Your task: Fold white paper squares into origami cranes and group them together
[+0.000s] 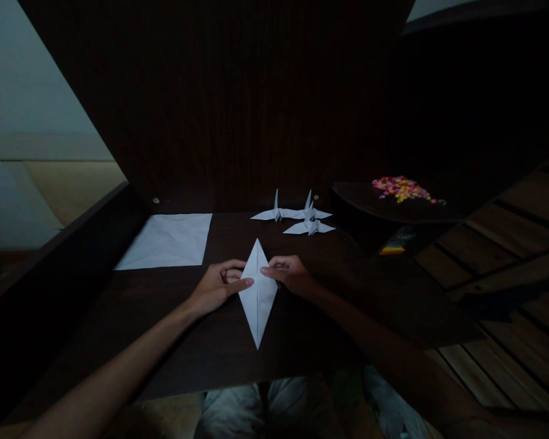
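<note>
A white sheet of paper folded into a long diamond [257,311] is between my hands, one point toward me and one away, with a split line down its middle. My left hand [215,285] grips its left edge, thumb on top and fingers curled behind. On the opposite edge, my right hand [293,274] pinches the paper the same way, its thumb near the centre line. The fingertips beneath the paper are hidden. Beyond it stand three folded paper cranes, one at the left [277,213], one behind [309,210] and one in front [311,227].
A flat, creased white paper sheet [169,241] lies at the back left of the dark wooden table [174,341]. Small colourful pieces [405,188] are heaped on a rounded shelf [370,204] at the right. A dark side panel [64,238] borders the left, and a tall back panel [229,110] rises behind.
</note>
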A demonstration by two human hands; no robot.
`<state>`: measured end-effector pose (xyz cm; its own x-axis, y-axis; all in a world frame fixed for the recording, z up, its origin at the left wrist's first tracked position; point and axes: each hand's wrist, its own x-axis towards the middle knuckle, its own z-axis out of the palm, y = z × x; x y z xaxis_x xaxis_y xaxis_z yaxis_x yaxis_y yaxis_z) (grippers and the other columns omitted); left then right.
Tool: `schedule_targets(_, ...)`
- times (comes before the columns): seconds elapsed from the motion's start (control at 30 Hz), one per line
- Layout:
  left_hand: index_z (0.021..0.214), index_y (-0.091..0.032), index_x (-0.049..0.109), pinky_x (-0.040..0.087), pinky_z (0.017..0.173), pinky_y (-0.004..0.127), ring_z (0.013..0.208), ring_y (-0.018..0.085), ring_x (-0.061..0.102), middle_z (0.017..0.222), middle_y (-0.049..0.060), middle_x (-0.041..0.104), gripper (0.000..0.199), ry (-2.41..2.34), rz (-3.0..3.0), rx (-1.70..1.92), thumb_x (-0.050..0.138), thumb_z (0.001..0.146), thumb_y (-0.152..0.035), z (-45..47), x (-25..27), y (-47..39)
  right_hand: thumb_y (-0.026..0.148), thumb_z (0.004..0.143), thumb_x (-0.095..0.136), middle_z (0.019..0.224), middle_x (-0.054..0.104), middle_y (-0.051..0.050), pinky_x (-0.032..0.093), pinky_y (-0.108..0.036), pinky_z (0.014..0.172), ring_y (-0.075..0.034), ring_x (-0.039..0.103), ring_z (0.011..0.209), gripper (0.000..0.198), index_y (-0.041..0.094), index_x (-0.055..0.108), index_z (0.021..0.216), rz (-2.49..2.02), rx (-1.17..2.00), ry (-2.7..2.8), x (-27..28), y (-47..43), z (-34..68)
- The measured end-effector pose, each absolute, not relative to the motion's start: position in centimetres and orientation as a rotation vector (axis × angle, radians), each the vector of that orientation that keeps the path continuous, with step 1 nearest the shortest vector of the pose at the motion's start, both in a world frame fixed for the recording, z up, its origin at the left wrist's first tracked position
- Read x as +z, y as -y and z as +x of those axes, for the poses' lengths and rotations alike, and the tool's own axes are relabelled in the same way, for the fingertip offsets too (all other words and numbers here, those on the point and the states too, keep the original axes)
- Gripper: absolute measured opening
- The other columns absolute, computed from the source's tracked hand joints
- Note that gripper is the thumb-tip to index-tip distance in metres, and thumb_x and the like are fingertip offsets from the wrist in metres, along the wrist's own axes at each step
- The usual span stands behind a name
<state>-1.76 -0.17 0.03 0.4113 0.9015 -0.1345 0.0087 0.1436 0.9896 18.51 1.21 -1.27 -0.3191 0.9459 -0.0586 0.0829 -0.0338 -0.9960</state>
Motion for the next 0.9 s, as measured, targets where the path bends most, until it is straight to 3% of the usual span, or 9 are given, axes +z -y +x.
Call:
schedule_targets(0.2,0.093,-0.014,0.067,0.053,0.066,0.028,0.071,0.02,0.07,0.08,0.005,0.074,0.034,-0.907,1.276,0.754,0.075,0.069,-0.037,-1.37,-0.4,0.34,0.041,0.065,0.073,0.046,0.051,0.006,0.03,-0.019,0.039,-0.006,0.044,0.04,0.031,0.016,0.056,0.058,-1.106,1.435,1.539,-1.38,-0.84,18.26)
schedule_targets(0.53,0.078,-0.013,0.067,0.048,0.06,0.024,0.064,0.015,0.065,0.075,0.004,0.072,0.024,-0.776,1.326,0.461,0.076,0.067,-0.032,-1.57,-0.22,0.95,0.048,0.081,0.056,0.039,0.044,0.007,0.028,-0.02,0.041,-0.006,0.039,0.036,0.041,0.018,0.051,0.054,-1.072,1.335,1.687,-0.85,-0.47,18.14)
schedule_targets(0.73,0.081,-0.012,0.067,0.045,0.062,0.023,0.064,0.013,0.062,0.075,0.002,0.069,0.021,-0.749,1.328,0.412,0.075,0.068,-0.027,-1.63,0.05,0.89,0.045,0.081,0.055,0.037,0.043,0.006,0.026,-0.021,0.041,-0.007,0.037,0.036,0.041,0.018,0.051,0.05,-1.097,1.347,1.676,-0.75,-0.36,18.25)
schedule_targets(0.9,0.073,-0.013,0.063,0.039,0.056,0.02,0.058,0.009,0.056,0.065,-0.003,0.063,0.018,-0.694,1.319,0.397,0.076,0.068,-0.024,-1.55,0.18,0.92,0.042,0.079,0.055,0.038,0.045,0.005,0.025,-0.022,0.041,-0.007,0.038,0.037,0.04,0.018,0.052,0.048,-1.105,1.381,1.6,-0.95,-0.48,18.43)
